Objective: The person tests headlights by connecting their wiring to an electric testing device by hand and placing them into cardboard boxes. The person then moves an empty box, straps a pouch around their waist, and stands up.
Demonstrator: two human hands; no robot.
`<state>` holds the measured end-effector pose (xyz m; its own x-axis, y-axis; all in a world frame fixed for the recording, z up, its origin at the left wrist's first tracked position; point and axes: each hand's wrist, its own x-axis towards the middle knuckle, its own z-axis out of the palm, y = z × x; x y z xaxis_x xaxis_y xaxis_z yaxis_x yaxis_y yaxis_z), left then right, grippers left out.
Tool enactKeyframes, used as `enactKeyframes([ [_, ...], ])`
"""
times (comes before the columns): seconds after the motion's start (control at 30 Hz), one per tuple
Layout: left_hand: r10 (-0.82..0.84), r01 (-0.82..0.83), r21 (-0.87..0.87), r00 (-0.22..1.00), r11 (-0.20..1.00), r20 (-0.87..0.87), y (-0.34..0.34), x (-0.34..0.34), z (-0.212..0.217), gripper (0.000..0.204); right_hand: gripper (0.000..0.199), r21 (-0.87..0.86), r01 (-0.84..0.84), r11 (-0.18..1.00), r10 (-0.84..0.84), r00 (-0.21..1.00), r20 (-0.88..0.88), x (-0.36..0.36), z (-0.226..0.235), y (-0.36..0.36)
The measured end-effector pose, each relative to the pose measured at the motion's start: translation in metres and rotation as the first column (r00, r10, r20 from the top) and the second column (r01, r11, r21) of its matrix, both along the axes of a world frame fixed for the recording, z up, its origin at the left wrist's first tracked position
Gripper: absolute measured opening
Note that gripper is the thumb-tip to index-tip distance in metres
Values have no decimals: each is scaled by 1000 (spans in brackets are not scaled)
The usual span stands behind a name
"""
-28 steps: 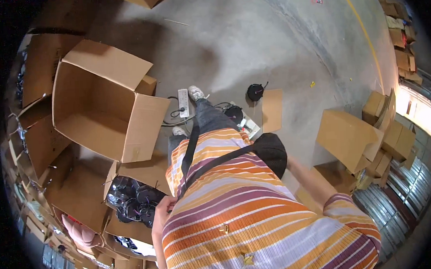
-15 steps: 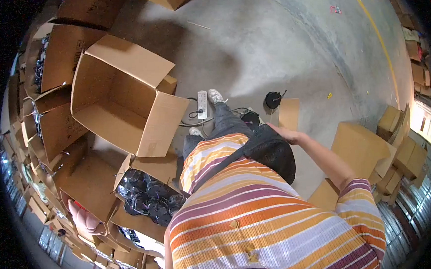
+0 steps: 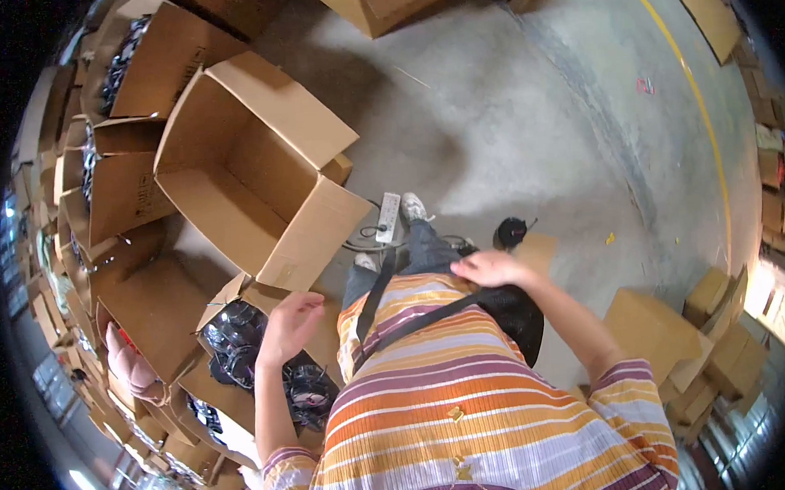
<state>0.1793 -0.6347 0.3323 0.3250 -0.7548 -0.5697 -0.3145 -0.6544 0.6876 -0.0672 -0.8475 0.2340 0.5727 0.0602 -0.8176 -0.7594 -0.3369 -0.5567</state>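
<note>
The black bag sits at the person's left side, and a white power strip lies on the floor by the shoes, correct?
Wrong side: the head view shows the black bag at the person's right, near the right hand. The white power strip does lie on the floor by the shoes.

Open floor (image 3: 527,125) stretches ahead, between the large carton (image 3: 281,101) at left and the cartons (image 3: 648,326) at right; obstacles: power strip (image 3: 389,212) and black item (image 3: 509,234) on the floor, filled box (image 3: 223,301) by the left hand (image 3: 291,326), bag (image 3: 515,313) by the right hand (image 3: 488,268)
</note>
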Motion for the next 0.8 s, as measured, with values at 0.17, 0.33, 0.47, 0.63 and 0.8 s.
enactKeyframes([
  [0.17, 32, -33, 48, 999, 998, 21, 2, -5, 5, 20, 61, -91, -66, 994, 50, 985, -168, -12, 6, 2],
  [0.33, 66, -69, 56, 996, 996, 51, 18, -9, -2, 20, 62, -180, -11, 984, -27, 978, -208, -35, 1, 10],
  [0.47, 87, -87, 20, 996, 996, 24, 14, -15, -16, 19, 55, -236, 6, 972, -27, 996, -84, -21, -5, 6],
  [0.63, -126, 121, 33, 965, 992, 231, 18, -21, -29, 20, 31, -329, 24, 944, 54, 972, 227, 30, 10, -3],
  [0.8, -28, -4, 95, 944, 995, 328, 52, -16, -72, 23, 23, -378, 209, 902, -38, 911, 411, 58, 20, -19],
])
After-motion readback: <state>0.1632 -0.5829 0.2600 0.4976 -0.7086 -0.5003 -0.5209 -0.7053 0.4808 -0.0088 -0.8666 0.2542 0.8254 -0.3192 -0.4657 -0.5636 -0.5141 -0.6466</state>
